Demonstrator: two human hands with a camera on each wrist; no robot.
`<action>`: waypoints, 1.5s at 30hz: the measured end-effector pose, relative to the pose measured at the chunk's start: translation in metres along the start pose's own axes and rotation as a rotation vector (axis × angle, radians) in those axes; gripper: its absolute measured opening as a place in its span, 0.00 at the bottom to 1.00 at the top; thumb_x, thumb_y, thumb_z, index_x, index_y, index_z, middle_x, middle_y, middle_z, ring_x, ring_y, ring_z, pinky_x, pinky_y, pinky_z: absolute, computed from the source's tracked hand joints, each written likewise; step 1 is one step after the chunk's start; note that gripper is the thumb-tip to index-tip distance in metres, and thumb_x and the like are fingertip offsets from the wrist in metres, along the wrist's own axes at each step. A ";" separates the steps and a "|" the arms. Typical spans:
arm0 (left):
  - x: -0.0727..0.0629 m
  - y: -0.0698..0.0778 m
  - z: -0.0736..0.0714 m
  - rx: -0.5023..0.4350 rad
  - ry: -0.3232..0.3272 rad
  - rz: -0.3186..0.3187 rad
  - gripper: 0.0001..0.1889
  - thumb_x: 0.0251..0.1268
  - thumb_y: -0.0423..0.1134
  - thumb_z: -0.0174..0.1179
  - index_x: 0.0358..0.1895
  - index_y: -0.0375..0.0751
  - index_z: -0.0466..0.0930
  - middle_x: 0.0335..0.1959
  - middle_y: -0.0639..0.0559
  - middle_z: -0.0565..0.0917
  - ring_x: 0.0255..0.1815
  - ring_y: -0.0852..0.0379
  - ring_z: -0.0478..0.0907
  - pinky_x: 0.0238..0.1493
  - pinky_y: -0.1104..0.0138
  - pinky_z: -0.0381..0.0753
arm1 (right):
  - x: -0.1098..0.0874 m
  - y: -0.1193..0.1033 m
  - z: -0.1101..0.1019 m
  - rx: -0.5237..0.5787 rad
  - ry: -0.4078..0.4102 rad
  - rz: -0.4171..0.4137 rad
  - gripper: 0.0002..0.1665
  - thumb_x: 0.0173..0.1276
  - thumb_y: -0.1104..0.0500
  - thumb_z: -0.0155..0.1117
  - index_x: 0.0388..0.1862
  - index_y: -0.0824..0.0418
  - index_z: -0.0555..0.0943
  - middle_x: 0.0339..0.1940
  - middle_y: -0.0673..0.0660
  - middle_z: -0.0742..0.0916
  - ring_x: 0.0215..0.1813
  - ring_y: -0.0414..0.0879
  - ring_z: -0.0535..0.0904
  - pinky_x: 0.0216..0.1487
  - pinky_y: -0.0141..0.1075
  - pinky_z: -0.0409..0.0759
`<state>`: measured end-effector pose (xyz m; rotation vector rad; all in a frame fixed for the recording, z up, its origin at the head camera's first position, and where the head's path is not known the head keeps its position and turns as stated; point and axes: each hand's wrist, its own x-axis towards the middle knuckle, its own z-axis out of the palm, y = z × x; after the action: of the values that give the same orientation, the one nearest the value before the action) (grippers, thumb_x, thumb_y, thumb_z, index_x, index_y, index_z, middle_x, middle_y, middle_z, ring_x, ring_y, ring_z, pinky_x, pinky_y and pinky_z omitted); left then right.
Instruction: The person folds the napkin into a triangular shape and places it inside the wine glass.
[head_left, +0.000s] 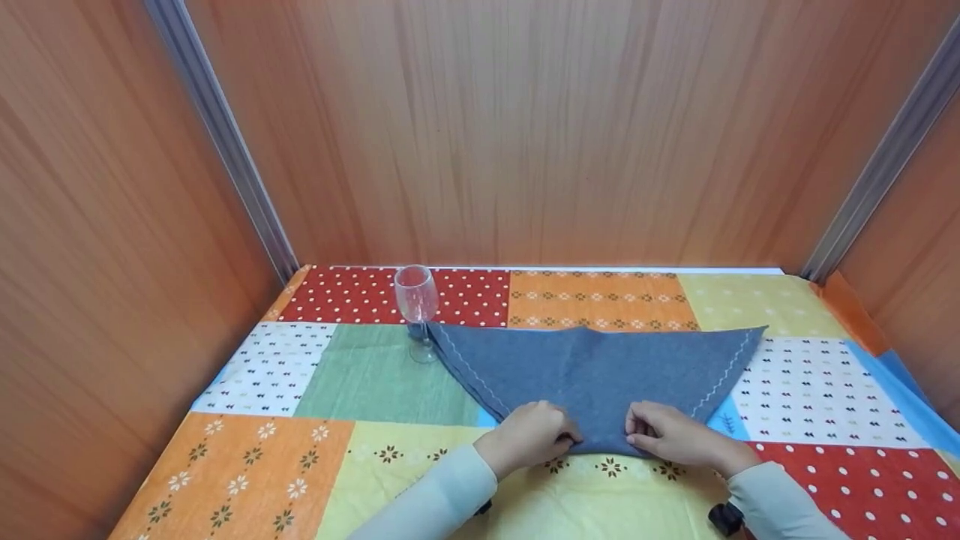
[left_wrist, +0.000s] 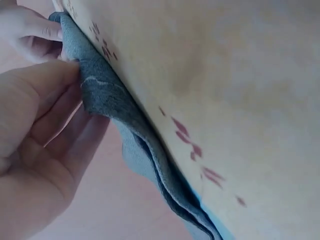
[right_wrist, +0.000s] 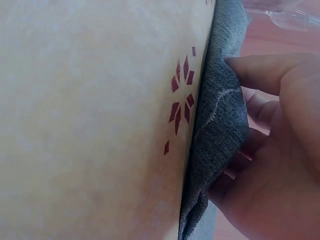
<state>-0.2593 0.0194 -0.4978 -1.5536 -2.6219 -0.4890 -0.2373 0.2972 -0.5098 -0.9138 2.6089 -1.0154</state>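
A grey-blue cloth napkin (head_left: 592, 367) with light zigzag stitching lies folded in layers on the table, its long straight edge at the back and its short folded edge at the front. My left hand (head_left: 531, 433) pinches the left part of that front edge between thumb and fingers. At the right part, my right hand (head_left: 679, 436) grips the same fold. Both wrist views show the thumbs against the fold (left_wrist: 102, 87), with fingers curled behind it. A clear stemmed wine glass (head_left: 416, 296) stands upright at the napkin's left back corner, its stem overlapping the tip.
A patchwork-patterned tablecloth (head_left: 390, 382) covers the table. Wood-grain panels (head_left: 510, 135) rise at the back and both sides, joined by metal corner posts (head_left: 232, 142). A dark strap piece (head_left: 725, 517) shows below the right wrist.
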 end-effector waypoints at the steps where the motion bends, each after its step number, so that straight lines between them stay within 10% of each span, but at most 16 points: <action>1: -0.001 -0.001 0.000 -0.014 -0.011 -0.008 0.09 0.67 0.32 0.64 0.41 0.48 0.92 0.37 0.59 0.89 0.39 0.68 0.83 0.41 0.77 0.79 | 0.000 0.000 0.001 -0.033 0.019 -0.021 0.05 0.75 0.59 0.62 0.37 0.54 0.76 0.31 0.45 0.76 0.33 0.38 0.71 0.33 0.33 0.73; 12: -0.004 -0.003 0.000 -0.050 -0.040 -0.035 0.10 0.65 0.35 0.65 0.46 0.47 0.91 0.41 0.58 0.88 0.43 0.67 0.83 0.46 0.76 0.79 | -0.007 -0.013 0.005 -0.447 0.174 -0.204 0.03 0.67 0.60 0.70 0.35 0.52 0.84 0.34 0.42 0.80 0.37 0.36 0.75 0.36 0.36 0.79; 45: 0.008 -0.025 0.000 -0.324 -0.013 -0.330 0.04 0.68 0.38 0.64 0.41 0.44 0.87 0.31 0.60 0.86 0.32 0.69 0.79 0.40 0.75 0.78 | -0.002 0.004 -0.007 -0.162 0.085 0.022 0.11 0.80 0.58 0.53 0.44 0.58 0.84 0.38 0.45 0.78 0.40 0.40 0.74 0.40 0.40 0.76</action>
<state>-0.2848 0.0156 -0.5020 -1.1853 -2.9372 -0.9704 -0.2404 0.3047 -0.5071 -0.8925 2.7996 -0.8651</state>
